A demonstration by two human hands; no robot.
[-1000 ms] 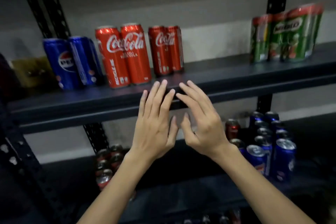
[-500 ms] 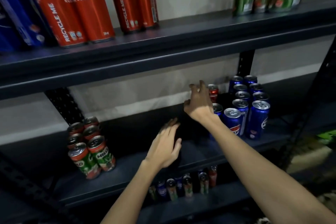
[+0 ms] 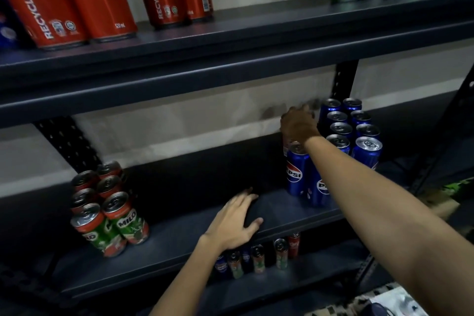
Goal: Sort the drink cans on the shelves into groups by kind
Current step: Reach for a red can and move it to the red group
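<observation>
Pepsi cans (image 3: 354, 131) stand grouped at the right of the middle shelf (image 3: 179, 236), with Milo cans (image 3: 107, 210) clustered at its left. At centre right the right hand (image 3: 298, 124) reaches over a can behind the front Pepsi cans, fingers curled downward; whether it grips anything I cannot tell. At lower centre the left hand (image 3: 237, 223) rests on the shelf's front edge, fingers spread. Coca-Cola cans (image 3: 77, 0) fill the upper left.

Middle shelf (image 3: 179, 238) open between Milo cans (image 3: 110, 215) and Pepsi cans (image 3: 343, 136).
</observation>
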